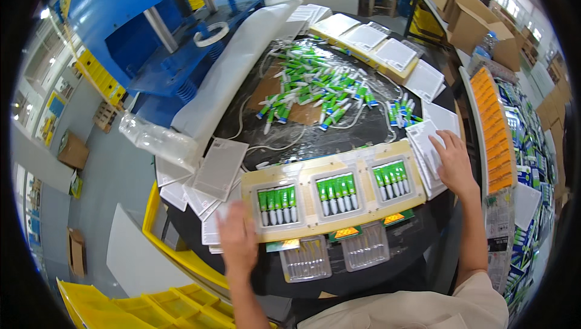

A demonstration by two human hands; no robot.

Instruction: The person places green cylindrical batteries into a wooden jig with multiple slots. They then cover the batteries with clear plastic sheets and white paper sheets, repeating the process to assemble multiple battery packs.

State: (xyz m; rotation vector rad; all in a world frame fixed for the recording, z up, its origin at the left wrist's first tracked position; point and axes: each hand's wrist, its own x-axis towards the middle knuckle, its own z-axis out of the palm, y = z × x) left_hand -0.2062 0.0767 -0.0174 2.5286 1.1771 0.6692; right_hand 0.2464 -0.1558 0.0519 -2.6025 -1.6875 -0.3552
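Your left hand point(238, 238) is blurry at the tray's left end, fingers pointing up; you can't tell if it grips. Your right hand point(452, 159) has its fingers apart by the white cards point(422, 144) at the middle right. The long yellow tray point(315, 228) sits low in the middle, its long side tilting up rightward. Its tubes point(337, 194) point white ends down, green ends up.
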